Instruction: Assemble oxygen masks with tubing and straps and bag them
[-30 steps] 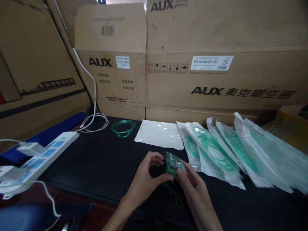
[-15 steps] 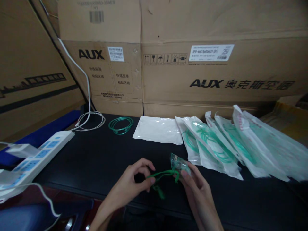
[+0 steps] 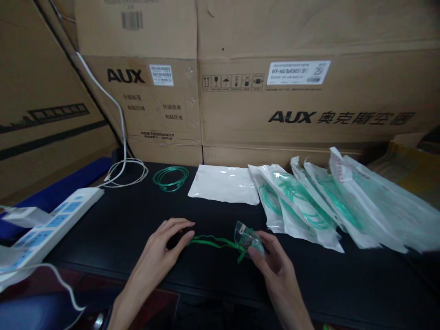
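Observation:
My right hand (image 3: 275, 266) grips a small clear green-tinted mask (image 3: 248, 238) just above the black table (image 3: 137, 229). A green elastic strap (image 3: 213, 241) runs left from the mask to my left hand (image 3: 161, 250), whose fingertips pinch the strap's end and hold it stretched out. A loose coil of green tubing (image 3: 170, 177) lies at the back of the table, beside an empty flat white pouch (image 3: 225, 184).
Several sealed pouches with green tubing (image 3: 309, 206) overlap in a row on the right. A white power strip (image 3: 51, 224) and white cable (image 3: 127, 172) lie at the left. Large AUX cardboard boxes (image 3: 292, 105) wall off the back.
My left hand has drawn the green strap out leftward from the mask, moving away from my right hand. The strap went from bunched at the mask to stretched across the table.

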Demonstrator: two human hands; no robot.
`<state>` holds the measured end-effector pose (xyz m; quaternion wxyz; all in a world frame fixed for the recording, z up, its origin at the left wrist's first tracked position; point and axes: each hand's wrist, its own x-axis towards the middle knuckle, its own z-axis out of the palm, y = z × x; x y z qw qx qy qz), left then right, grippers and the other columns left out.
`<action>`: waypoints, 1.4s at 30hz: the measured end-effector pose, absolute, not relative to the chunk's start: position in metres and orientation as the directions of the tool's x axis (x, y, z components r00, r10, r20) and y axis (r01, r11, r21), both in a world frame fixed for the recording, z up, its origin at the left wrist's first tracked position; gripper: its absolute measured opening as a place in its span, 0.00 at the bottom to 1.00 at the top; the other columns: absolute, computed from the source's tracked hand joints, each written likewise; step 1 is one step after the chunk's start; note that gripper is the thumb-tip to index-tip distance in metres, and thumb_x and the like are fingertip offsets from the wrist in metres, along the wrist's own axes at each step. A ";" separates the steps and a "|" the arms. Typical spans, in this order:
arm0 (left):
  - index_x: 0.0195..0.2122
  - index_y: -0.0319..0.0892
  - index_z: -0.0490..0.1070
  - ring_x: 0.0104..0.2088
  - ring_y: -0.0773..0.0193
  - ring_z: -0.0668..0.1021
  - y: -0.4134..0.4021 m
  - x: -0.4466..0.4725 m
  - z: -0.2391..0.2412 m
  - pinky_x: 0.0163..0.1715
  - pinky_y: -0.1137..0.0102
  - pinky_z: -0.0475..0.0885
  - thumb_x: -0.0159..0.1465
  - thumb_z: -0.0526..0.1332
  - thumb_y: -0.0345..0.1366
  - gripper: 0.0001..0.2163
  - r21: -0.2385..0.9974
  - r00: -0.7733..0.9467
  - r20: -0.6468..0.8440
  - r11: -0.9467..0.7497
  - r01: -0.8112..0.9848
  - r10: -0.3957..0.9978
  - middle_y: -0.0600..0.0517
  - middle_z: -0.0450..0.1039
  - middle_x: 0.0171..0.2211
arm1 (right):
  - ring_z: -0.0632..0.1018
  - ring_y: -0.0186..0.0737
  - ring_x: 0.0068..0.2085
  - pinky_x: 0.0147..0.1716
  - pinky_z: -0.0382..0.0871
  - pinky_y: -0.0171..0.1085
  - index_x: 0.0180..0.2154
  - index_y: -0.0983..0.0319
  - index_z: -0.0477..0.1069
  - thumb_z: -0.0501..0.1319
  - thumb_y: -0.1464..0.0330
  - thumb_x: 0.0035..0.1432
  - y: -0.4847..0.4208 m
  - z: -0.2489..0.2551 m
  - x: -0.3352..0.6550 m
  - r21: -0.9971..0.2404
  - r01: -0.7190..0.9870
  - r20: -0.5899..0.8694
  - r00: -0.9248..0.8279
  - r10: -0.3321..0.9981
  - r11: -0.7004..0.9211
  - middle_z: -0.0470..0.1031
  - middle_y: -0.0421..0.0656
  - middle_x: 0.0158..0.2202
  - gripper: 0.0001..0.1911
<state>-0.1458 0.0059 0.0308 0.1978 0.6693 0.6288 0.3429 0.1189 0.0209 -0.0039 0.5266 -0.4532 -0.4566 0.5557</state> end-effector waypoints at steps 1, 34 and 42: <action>0.52 0.52 0.77 0.50 0.57 0.78 0.006 -0.137 0.032 0.55 0.60 0.70 0.69 0.61 0.46 0.13 0.714 -0.016 0.207 -0.140 0.686 0.978 0.51 0.77 0.51 | 0.82 0.39 0.46 0.45 0.76 0.31 0.45 0.56 0.75 0.71 0.57 0.56 0.021 -0.004 0.119 -0.987 -0.159 -0.023 -0.042 0.999 -0.029 0.81 0.41 0.44 0.17; 0.38 0.45 0.73 0.38 0.62 0.78 0.011 -0.050 0.033 0.46 0.66 0.67 0.74 0.55 0.40 0.10 0.794 0.189 0.093 -0.187 0.578 0.978 0.54 0.78 0.36 | 0.82 0.46 0.51 0.51 0.79 0.41 0.50 0.55 0.80 0.63 0.67 0.64 0.011 -0.004 0.109 -0.846 0.374 0.414 0.016 0.910 0.379 0.80 0.47 0.51 0.13; 0.35 0.44 0.69 0.37 0.63 0.77 0.001 -0.042 0.033 0.42 0.69 0.69 0.74 0.52 0.37 0.11 0.800 0.212 0.162 -0.254 0.543 0.964 0.52 0.76 0.35 | 0.84 0.47 0.47 0.49 0.81 0.42 0.48 0.56 0.82 0.64 0.66 0.64 0.009 -0.006 0.106 -0.870 0.351 0.401 0.098 0.911 0.345 0.83 0.47 0.48 0.12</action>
